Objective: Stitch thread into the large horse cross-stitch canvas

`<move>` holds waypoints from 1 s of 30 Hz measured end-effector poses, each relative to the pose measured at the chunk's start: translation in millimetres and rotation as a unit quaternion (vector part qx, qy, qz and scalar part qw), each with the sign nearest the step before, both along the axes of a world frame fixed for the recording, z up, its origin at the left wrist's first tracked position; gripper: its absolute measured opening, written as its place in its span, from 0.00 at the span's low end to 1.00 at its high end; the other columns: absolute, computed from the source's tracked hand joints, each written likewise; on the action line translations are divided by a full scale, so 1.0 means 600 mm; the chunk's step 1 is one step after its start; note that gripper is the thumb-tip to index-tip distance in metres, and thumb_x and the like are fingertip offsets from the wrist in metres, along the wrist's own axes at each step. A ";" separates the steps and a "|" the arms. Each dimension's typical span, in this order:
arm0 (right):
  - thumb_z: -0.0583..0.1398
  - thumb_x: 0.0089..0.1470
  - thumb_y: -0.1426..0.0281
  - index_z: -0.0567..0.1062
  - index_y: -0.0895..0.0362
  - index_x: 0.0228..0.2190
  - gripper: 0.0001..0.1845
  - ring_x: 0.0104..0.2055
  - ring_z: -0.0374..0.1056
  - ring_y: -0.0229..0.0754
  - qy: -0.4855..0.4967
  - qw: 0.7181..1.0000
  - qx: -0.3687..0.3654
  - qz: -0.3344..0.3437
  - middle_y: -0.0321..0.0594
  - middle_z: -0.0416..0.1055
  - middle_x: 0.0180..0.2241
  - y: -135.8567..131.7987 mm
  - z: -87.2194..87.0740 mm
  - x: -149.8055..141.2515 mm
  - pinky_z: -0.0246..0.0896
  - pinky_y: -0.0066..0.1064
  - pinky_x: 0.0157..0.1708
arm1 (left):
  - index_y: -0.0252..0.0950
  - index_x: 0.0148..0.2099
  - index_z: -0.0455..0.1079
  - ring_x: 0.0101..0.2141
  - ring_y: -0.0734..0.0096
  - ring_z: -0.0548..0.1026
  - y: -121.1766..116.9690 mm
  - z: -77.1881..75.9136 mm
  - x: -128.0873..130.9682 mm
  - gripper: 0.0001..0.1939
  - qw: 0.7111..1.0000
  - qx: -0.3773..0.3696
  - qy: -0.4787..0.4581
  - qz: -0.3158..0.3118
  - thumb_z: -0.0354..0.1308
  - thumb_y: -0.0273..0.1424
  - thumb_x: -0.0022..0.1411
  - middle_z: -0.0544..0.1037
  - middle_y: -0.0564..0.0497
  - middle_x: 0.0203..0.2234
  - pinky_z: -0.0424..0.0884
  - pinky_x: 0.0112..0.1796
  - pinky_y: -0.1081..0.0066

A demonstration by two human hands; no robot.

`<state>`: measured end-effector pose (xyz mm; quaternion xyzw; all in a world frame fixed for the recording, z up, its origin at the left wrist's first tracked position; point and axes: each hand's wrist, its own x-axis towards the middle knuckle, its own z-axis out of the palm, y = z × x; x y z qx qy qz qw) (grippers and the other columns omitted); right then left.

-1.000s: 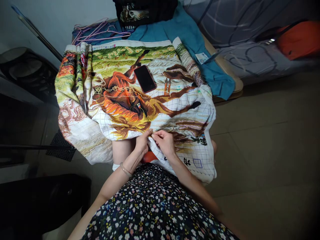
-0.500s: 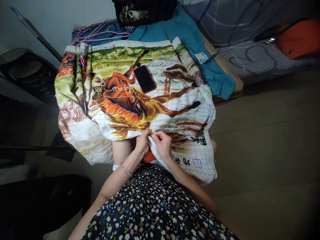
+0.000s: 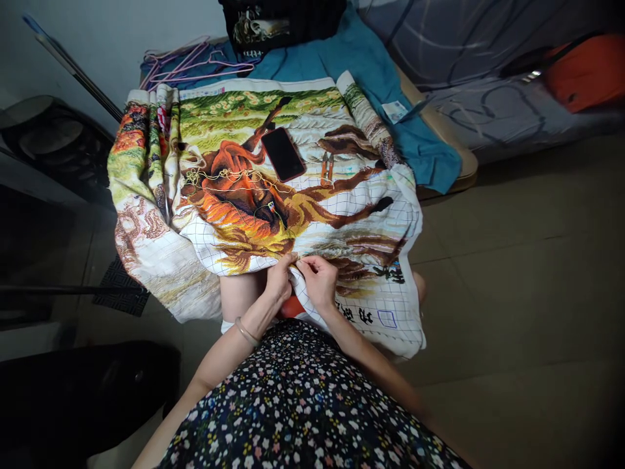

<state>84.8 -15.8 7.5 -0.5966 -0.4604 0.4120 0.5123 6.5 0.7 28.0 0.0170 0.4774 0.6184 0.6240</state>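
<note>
A large cross-stitch cloth [image 3: 312,228] with a horse design and a printed grid lies over my lap and the low bed before me. My left hand [image 3: 280,279] grips its near edge, thumb on top. Close against it, my right hand [image 3: 319,281] is pinched at the same edge; what sits between its fingertips is too small to make out. A tangle of pale yellow thread [image 3: 193,177] lies on the horse. Farther up rest a dark phone [image 3: 283,154] and small orange-handled thread snips [image 3: 327,170].
Pink hangers [image 3: 180,62] and a black bag [image 3: 283,26] lie at the back on a teal sheet [image 3: 312,62]. An orange bag [image 3: 586,75] is at far right. To the left stand a dark stool [image 3: 49,137] and a pole [image 3: 73,65]. Tiled floor [image 3: 512,280] spreads at right.
Almost nothing differs. Both hands stay at the same spot on the cloth's edge, and the view has shifted very slightly.
</note>
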 end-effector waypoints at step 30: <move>0.57 0.59 0.58 0.72 0.41 0.30 0.06 0.16 0.59 0.36 0.172 0.937 0.293 -0.077 0.33 0.65 0.18 0.053 0.242 0.240 0.62 0.34 0.23 | 0.35 0.42 0.75 0.44 0.63 0.77 -0.009 -0.011 -0.004 0.25 0.998 0.048 -0.028 -0.021 0.73 0.27 0.37 0.81 0.50 0.35 0.65 0.52 0.63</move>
